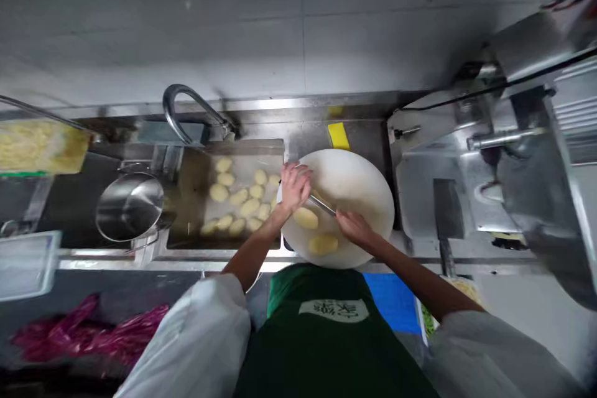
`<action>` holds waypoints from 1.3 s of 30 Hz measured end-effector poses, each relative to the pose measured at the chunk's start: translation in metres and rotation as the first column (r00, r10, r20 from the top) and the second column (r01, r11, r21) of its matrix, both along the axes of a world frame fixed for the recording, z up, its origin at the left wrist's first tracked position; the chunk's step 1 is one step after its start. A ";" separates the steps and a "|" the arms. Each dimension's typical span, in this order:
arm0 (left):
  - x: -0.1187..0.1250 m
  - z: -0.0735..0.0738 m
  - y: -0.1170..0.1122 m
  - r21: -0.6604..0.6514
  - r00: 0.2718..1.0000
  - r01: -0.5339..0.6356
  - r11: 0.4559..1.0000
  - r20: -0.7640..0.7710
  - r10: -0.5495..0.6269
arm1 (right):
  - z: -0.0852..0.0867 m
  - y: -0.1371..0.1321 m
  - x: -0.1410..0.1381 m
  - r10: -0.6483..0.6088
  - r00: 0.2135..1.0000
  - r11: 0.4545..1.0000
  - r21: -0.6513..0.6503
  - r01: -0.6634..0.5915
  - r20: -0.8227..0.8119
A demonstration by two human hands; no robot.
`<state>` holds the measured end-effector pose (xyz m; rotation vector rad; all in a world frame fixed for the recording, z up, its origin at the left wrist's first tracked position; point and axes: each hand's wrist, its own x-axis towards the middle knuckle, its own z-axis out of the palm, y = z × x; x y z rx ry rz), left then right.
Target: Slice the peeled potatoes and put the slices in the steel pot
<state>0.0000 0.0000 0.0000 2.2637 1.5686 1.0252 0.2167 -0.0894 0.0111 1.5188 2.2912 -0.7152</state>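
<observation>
The head view shows a big, round, white board [361, 177] with a person's two bare hands over it. The right hand [357, 228] is near the middle of the board, with its fingers wrapped around a thin, shiny, silver metal tool [321, 204]. The tool points at the left hand [295, 186], which is at the board's left edge with its fingers bent; I cannot tell if it is holding something. A long, pale yellow, peeled potato [305, 218] lies just beside the tool, near the board's left edge. A second yellow, oval, peeled potato [323, 244] lies near the front edge. Left of the board is a square metal sink [186, 224], where many small, pale, peeled potatoes [250, 207] lie in cloudy water, mostly toward the right and front edges. A curved, silver metal tap [168, 109] bends over the sink's back left corner. A round, shiny metal pot [130, 202] stands past the sink's left edge. A flat, bright yellow pad [339, 136] is just behind the board's back edge.
</observation>
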 end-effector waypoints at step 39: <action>0.032 -0.037 -0.169 -0.299 0.963 0.217 0.929 -0.091 -0.254 | 0.018 -0.076 0.052 -0.164 0.975 0.985 -0.033 0.170 0.149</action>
